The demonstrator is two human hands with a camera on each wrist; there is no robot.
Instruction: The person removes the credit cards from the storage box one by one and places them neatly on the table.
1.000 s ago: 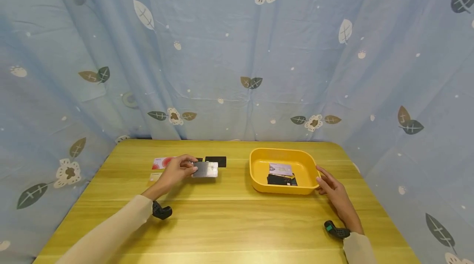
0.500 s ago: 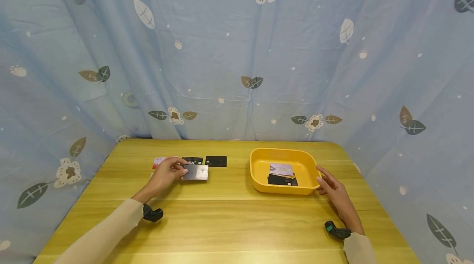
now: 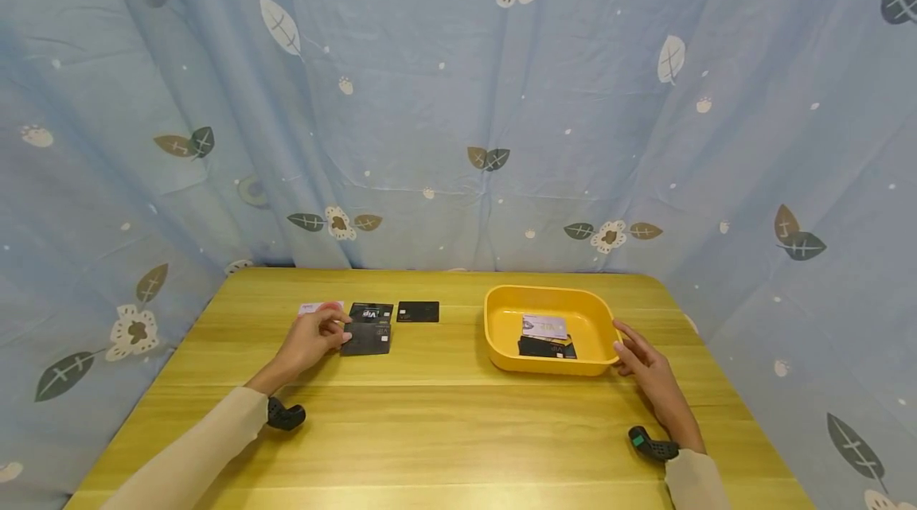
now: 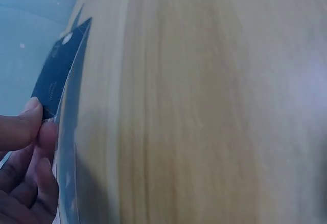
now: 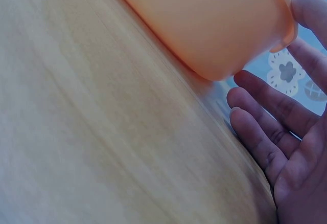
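Observation:
My left hand pinches a dark bank-style card by its left end, thumb over fingers. In the left wrist view that card is held tilted, one edge near the wooden table. Just behind it lie a black card lettered "Vip" and a plain black card. A pink card is partly covered by the left hand. At right, the thumb and index finger of my right hand hold the rim of a yellow tray; its other fingers extend beside the wall.
Inside the tray lie a pale purple card and black cards, overlapping. The wooden table ends at a blue patterned curtain. Each wrist wears a black device.
My left hand has moved left and slightly down with the dark card, baring the "Vip" card behind. The held card's glare has faded, showing its print. The right hand and tray stay put.

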